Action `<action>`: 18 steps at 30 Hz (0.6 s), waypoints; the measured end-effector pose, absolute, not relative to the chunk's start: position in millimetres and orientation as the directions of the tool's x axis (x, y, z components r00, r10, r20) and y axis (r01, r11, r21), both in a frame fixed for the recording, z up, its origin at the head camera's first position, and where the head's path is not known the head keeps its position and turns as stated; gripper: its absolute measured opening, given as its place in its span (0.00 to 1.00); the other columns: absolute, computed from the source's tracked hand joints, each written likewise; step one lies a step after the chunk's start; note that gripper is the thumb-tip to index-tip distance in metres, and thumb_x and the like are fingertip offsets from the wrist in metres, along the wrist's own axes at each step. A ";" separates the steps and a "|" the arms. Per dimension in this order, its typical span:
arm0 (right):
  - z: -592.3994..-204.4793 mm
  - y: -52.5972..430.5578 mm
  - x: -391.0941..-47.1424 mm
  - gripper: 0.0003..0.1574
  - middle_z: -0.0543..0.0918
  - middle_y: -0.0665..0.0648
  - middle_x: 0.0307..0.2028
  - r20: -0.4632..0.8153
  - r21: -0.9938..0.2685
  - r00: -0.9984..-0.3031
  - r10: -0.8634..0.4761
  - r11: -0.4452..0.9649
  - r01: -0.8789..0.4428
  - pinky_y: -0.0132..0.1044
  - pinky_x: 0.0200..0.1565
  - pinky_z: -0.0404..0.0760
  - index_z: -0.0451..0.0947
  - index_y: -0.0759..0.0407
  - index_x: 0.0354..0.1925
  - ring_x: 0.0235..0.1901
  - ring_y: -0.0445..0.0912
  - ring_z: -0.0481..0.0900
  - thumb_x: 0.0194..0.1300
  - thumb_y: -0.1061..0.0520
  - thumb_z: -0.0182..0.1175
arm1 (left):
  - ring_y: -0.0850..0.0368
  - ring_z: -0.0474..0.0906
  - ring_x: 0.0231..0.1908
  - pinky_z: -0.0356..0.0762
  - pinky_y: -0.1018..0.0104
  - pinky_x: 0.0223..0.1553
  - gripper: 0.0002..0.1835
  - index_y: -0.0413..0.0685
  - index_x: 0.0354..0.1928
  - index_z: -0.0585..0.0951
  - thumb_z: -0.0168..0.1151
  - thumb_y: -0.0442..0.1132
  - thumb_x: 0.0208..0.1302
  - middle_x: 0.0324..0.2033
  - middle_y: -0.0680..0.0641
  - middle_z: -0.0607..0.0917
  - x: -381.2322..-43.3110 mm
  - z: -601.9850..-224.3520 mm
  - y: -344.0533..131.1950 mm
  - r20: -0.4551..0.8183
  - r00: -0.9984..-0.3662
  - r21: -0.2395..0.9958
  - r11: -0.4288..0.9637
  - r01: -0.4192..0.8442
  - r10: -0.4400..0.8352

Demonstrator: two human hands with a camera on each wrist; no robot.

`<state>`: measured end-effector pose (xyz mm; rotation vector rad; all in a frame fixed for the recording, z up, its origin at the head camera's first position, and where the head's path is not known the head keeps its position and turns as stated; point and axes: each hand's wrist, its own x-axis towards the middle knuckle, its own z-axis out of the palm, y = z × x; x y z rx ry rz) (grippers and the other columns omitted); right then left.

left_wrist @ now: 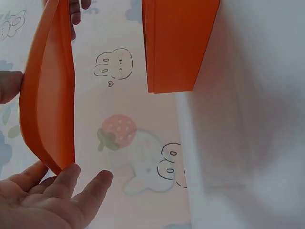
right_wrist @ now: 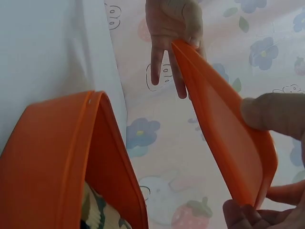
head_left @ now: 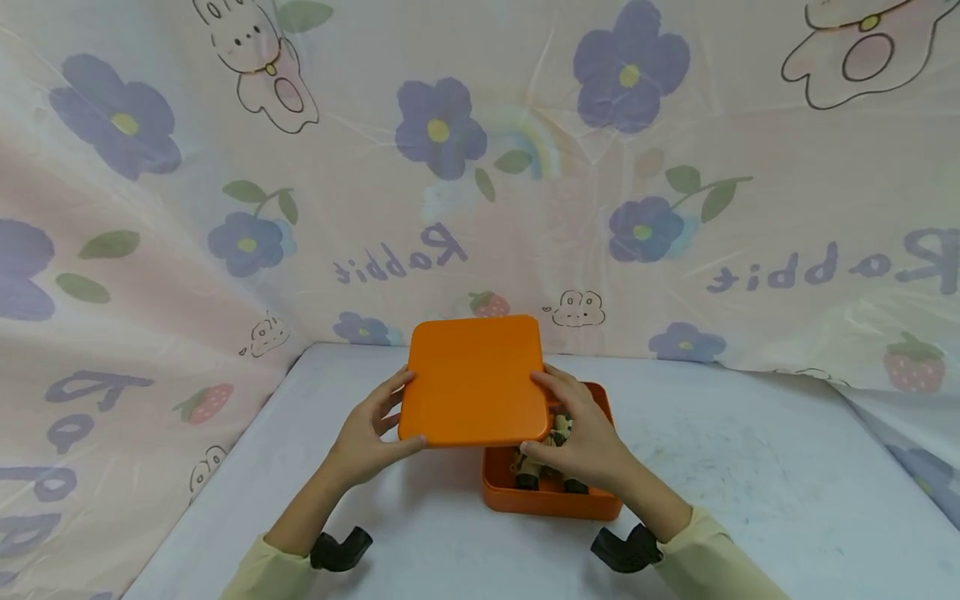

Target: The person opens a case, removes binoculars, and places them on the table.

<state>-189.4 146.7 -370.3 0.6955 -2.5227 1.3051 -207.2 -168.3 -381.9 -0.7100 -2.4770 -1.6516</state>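
An orange lid (head_left: 474,382) is held up above the table, overlapping the upper left of an orange box (head_left: 551,502) in the head view. My left hand (head_left: 367,437) grips the lid's left edge, thumb at the near corner and fingers along the side. On the opposite edge, my right hand (head_left: 585,433) holds the lid between thumb and fingers. Inside the box lies a toy animal figure (head_left: 528,479) with cream and dark patches and dark feet, partly hidden by the lid and right hand. The right wrist view shows the lid (right_wrist: 228,138) apart from the box (right_wrist: 47,157).
The box stands on a white table (head_left: 750,467). Behind and to the left hangs a curtain (head_left: 337,192) printed with flowers, rabbits and strawberries. Black curved pieces (head_left: 341,550) sit at both wrists, by the pale yellow sleeves.
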 end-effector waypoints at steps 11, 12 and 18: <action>-373.8 129.5 -194.3 0.59 0.62 0.56 0.70 0.383 -0.745 -0.868 -0.316 0.451 -0.492 0.38 0.50 0.82 0.57 0.56 0.72 0.52 0.46 0.73 0.48 0.54 0.76 | 0.41 0.62 0.69 0.70 0.56 0.63 0.46 0.53 0.73 0.59 0.72 0.36 0.53 0.75 0.47 0.54 -202.8 -383.4 -183.9 0.277 -0.913 0.869 0.326 0.371 0.300; -374.6 127.7 -194.5 0.58 0.61 0.56 0.71 0.379 -0.750 -0.869 -0.319 0.444 -0.491 0.39 0.51 0.81 0.57 0.56 0.72 0.53 0.46 0.72 0.48 0.54 0.76 | 0.41 0.62 0.69 0.70 0.56 0.63 0.46 0.52 0.73 0.59 0.72 0.36 0.53 0.75 0.46 0.54 -202.6 -383.6 -185.3 0.276 -0.914 0.867 0.332 0.370 0.297; -375.4 111.4 -193.0 0.58 0.59 0.55 0.72 0.339 -0.775 -0.886 -0.317 0.439 -0.454 0.46 0.54 0.80 0.58 0.57 0.72 0.58 0.47 0.69 0.48 0.54 0.76 | 0.39 0.60 0.70 0.69 0.55 0.62 0.45 0.50 0.73 0.59 0.72 0.36 0.54 0.75 0.44 0.54 -202.1 -385.9 -195.7 0.265 -0.927 0.866 0.357 0.350 0.266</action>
